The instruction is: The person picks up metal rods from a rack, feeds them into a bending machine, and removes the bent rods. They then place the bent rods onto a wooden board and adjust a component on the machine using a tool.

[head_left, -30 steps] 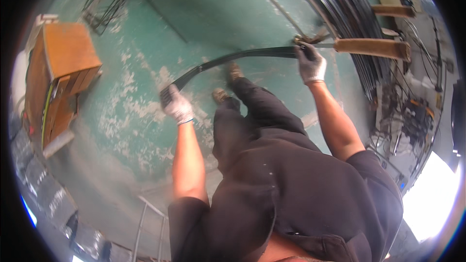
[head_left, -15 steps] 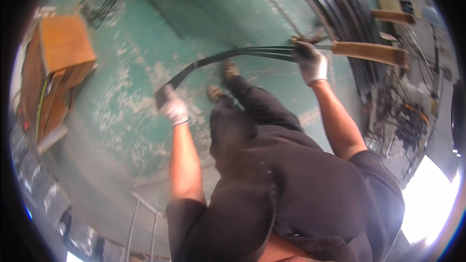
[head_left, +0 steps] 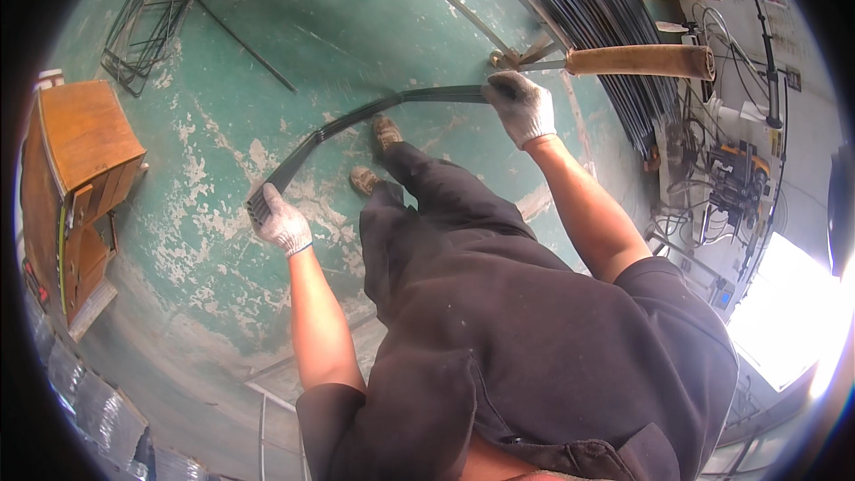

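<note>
My gloved left hand and right hand each clenched 1 end of a bent bundle of thin dark steel rods, arched above the worn green concrete floor, near my brown shoes.

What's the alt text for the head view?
Seen from above, a person's gloved left hand and right hand grip the two ends of a bundle of dark metal rods over a worn green floor. A wooden cabinet stands at left.
</note>
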### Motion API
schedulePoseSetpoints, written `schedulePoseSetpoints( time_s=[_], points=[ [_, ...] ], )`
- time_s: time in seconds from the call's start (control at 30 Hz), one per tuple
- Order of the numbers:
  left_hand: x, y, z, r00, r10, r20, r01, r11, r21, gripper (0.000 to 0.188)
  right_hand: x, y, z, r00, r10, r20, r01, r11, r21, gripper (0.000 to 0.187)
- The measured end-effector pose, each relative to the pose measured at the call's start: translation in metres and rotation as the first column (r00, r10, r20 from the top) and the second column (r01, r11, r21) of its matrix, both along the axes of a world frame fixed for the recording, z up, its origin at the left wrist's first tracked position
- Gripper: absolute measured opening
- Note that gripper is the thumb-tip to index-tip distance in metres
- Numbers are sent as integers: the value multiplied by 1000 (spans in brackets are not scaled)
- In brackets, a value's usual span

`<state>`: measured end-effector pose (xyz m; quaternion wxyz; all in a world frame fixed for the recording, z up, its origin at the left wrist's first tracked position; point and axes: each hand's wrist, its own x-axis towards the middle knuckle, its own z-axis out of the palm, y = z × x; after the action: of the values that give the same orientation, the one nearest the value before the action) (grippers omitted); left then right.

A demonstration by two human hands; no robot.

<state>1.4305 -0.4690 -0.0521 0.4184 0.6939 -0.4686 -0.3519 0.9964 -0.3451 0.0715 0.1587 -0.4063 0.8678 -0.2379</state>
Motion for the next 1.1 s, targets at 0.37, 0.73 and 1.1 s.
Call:
schedulePoseSetpoints(
  time_s=[0.37, 0.73, 1.1],
  points=[
    [-7, -1, 10, 985, 100, -142, -92, 994, 62, 25, -32, -58, 35, 991, 95, -92, -40, 876, 481, 33],
    [-1, 3, -7, 986, 107, -130, -112, 993, -33, 24, -97, -108, -7, 959, 277, -64, -266, 953, 143, 27],
    [0, 10, -6, 982, 85, -171, -96, 994, -55, 20, -86, -146, -4, 983, 123, -133, -123, 992, 10, 30]
  ],
)
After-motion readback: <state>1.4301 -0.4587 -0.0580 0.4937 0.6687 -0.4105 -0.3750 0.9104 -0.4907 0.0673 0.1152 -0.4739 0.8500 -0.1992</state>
